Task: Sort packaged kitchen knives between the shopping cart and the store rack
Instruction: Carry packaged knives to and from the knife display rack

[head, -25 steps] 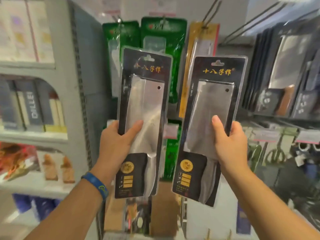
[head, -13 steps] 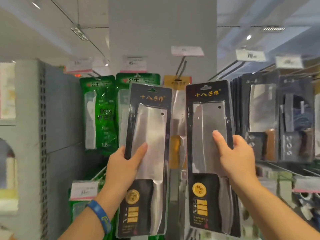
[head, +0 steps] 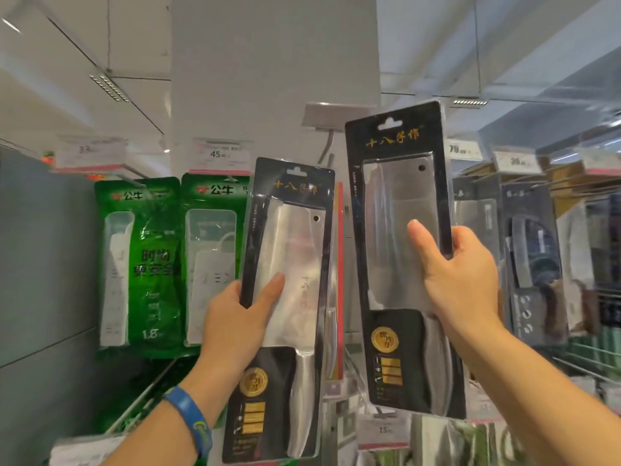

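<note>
left hand: grips the left cleaver pack by its left edge, thumb laid flat over the clear blister, fingers curled behind the card and out of sight. blue wristband on that wrist. pack upright, top tipped slightly right.

right hand: grips the right cleaver pack by its right edge, thumb pressed on the blister over the blade, fingers wrapped behind. this pack is held higher than the left one, top tipped slightly left. the 2 packs are near each other, not touching.

both packs: black card, gold lettering, steel cleaver, gold round seal low on the card.

behind the left hand: 2 green packs hang on the rack, a price tag reading 45 above them. left of that hand, a grey side panel.

behind the right hand: dark knife packs hang on hooks. above both hands, a white pillar and the ceiling.
</note>
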The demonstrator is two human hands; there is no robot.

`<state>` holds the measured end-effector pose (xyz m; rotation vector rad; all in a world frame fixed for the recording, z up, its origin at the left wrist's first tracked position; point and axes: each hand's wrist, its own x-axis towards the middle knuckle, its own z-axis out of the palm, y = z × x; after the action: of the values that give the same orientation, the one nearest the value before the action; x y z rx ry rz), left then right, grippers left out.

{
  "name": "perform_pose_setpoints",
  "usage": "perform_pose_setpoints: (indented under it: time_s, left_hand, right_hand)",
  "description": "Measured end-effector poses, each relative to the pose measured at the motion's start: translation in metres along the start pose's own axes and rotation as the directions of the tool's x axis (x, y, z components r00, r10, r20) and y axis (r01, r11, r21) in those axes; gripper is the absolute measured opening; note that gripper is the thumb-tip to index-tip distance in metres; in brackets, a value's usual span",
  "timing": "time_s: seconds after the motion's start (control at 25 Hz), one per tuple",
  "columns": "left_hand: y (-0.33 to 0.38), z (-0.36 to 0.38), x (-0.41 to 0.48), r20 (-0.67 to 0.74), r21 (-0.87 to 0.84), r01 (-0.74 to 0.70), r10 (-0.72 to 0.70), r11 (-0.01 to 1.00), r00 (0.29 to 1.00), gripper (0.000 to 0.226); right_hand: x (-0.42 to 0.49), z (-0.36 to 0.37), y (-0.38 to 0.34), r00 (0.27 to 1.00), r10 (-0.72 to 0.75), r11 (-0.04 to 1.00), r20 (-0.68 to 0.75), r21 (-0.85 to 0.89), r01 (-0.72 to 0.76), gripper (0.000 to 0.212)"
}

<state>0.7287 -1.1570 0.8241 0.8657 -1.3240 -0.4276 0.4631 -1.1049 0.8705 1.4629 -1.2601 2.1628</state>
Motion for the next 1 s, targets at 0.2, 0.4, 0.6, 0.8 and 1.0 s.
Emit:
perform_pose_setpoints:
  time_s: [0.2,0.4,0.6,0.8,1.0]
  left_hand:
    - [0.006,0.003,0.008,0.051,-0.002,-0.073,0.073,0.997,0.996,0.046]
    - [0.021,0.013,0.025,0.090,0.037,-0.142,0.138,0.989,0.986,0.055]
    - [0.014,0.015,0.027,0.141,0.065,-0.138,0.128,0.988,0.982,0.065]
    - [0.010,0.008,0.034,0.116,0.073,-0.124,0.115,0.990,0.987,0.077]
    - [0.004,0.005,0.038,0.113,0.045,-0.084,0.078,0.995,0.991,0.054]
  right_hand:
    - [0.019,0.001,-0.017,1.000,-0.026,1.000,-0.005,0.001,0.026,0.051]
    - [0.034,-0.003,-0.024,0.999,-0.026,1.000,-0.020,0.002,0.026,0.047]
    - [0.030,0.002,-0.018,1.000,0.006,1.000,0.024,-0.031,-0.005,0.064]
    - [0.028,0.001,-0.013,0.997,0.044,0.999,0.064,-0.022,-0.042,0.076]
    - [0.024,0.001,-0.012,0.997,0.040,0.999,0.072,-0.003,-0.040,0.065]
